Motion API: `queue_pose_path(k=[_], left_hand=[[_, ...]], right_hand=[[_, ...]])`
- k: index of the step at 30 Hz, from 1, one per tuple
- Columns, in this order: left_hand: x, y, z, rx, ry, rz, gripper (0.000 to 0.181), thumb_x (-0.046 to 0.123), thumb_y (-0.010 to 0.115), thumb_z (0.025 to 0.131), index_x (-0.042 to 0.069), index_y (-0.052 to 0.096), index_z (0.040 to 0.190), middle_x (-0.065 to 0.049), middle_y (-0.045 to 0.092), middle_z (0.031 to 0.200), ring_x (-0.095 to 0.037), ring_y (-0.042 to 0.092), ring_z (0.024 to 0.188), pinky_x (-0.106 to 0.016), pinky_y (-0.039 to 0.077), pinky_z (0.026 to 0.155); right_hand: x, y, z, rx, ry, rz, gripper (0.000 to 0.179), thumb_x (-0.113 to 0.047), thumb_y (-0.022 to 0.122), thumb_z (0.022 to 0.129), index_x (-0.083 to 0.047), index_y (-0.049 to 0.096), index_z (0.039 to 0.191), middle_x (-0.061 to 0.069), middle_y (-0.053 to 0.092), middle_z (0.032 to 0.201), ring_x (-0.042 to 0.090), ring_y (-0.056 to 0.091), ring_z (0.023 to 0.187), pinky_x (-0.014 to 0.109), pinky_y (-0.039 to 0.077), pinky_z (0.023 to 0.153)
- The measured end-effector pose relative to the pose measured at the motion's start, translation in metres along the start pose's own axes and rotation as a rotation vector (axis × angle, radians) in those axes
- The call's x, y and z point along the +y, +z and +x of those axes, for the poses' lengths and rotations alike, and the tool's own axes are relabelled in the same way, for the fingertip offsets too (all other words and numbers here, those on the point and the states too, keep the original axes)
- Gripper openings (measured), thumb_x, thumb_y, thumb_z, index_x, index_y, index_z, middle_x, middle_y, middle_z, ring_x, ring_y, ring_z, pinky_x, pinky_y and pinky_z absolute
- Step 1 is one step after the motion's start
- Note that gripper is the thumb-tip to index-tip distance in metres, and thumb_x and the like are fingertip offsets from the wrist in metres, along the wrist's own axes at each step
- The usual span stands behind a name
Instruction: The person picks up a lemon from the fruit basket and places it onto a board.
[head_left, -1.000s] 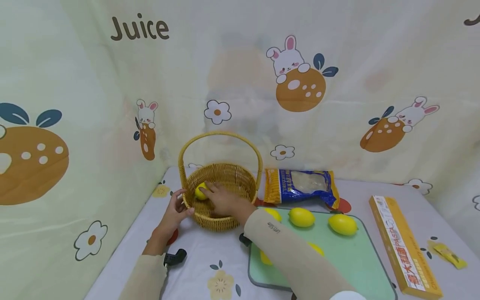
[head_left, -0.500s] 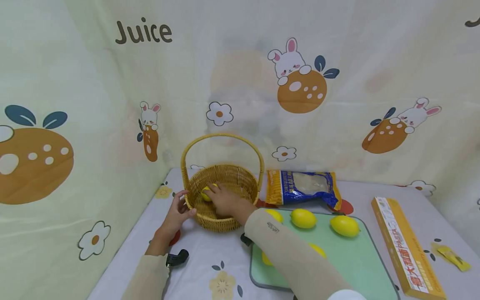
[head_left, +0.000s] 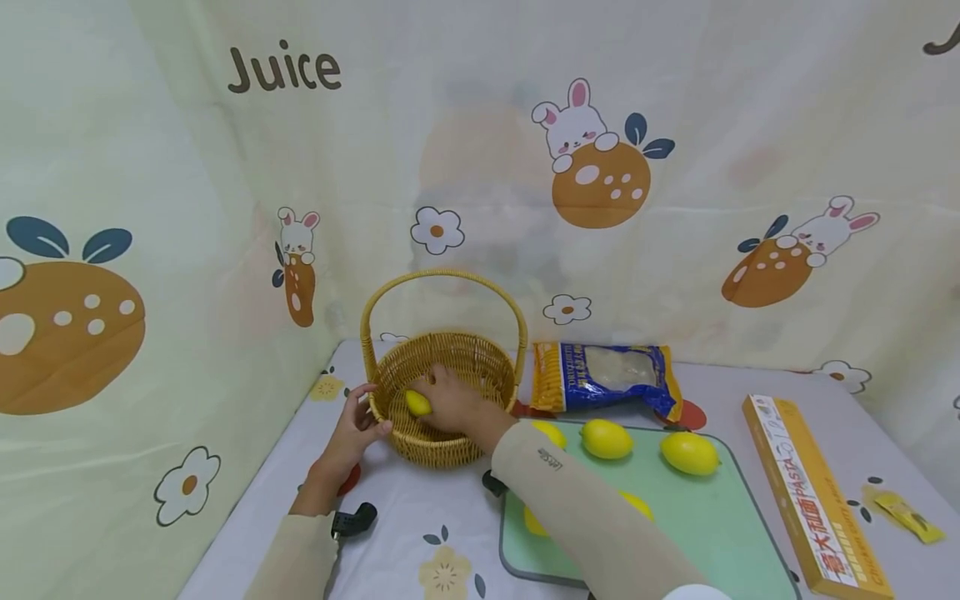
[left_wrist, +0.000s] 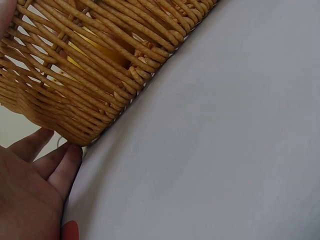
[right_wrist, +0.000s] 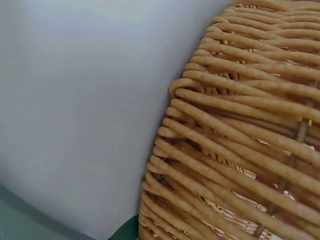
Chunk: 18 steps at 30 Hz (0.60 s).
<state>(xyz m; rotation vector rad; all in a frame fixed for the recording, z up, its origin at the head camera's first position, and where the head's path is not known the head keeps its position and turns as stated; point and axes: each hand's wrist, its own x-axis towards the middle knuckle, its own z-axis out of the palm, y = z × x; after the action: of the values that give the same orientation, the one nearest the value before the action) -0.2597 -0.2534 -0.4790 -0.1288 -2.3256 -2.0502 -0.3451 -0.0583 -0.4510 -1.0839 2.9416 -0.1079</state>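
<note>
A wicker basket with a tall arched handle stands at the back left of the table. My left hand holds its left side, thumb at the rim; in the left wrist view the fingers touch the lower weave. Inside the basket, my right hand grips a yellow lemon low down, with part of the fruit showing left of the hand. Yellow shows through the weave in the left wrist view. The right wrist view has only the basket's outer wall, and the right hand is hidden there.
A green cutting board bears several lemons, some partly behind the right sleeve. Behind it lies a blue and yellow pasta bag. To the right are a long pasta box and a small yellow packet. Printed curtains enclose the table.
Within the basket, my right hand and the lemon have shifted a little right and toward me, with the fingers closing further round the fruit. The left hand keeps its place on the basket.
</note>
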Motion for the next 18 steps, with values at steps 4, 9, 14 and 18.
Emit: queue_pose_path(k=[4,9,14,18], left_hand=[[-0.0012,-0.0003,0.0012,-0.002,-0.005,-0.002,0.074,0.018,0.069,0.092,0.015,0.021,0.147,-0.026,0.018,0.156,-0.04,0.025,0.141,-0.048,0.026,0.111],[-0.0027,-0.0008,0.0023,-0.012,-0.008,-0.004,0.07,0.012,0.064,0.094,0.014,0.019,0.148,-0.025,0.017,0.156,-0.041,0.025,0.141,-0.048,0.027,0.111],[-0.0011,-0.0014,0.0012,-0.018,-0.002,-0.012,0.067,0.01,0.062,0.095,0.014,0.02,0.147,-0.025,0.017,0.156,-0.04,0.025,0.141,-0.048,0.026,0.111],[-0.0015,-0.002,0.0018,-0.015,-0.005,-0.006,0.066,0.01,0.062,0.095,0.015,0.021,0.147,-0.026,0.018,0.156,-0.04,0.026,0.141,-0.047,0.026,0.111]], right_hand=[[0.0001,0.0003,0.0005,-0.001,0.028,0.044,0.071,-0.045,0.073,0.085,-0.024,0.044,0.146,0.005,0.042,0.123,0.017,0.046,0.105,0.033,0.049,0.085],[0.0002,0.0011,0.0014,0.02,0.017,0.06,0.066,-0.047,0.071,0.086,-0.022,0.048,0.143,0.002,0.044,0.125,0.016,0.047,0.109,0.033,0.047,0.089],[-0.0011,0.0004,0.0001,0.008,-0.004,0.118,0.065,-0.054,0.067,0.087,-0.019,0.05,0.139,0.001,0.05,0.126,0.015,0.051,0.109,0.033,0.047,0.091],[-0.0031,-0.0033,-0.0022,-0.028,-0.014,0.219,0.06,-0.049,0.069,0.087,-0.02,0.048,0.136,-0.002,0.059,0.118,0.013,0.055,0.098,0.032,0.047,0.087]])
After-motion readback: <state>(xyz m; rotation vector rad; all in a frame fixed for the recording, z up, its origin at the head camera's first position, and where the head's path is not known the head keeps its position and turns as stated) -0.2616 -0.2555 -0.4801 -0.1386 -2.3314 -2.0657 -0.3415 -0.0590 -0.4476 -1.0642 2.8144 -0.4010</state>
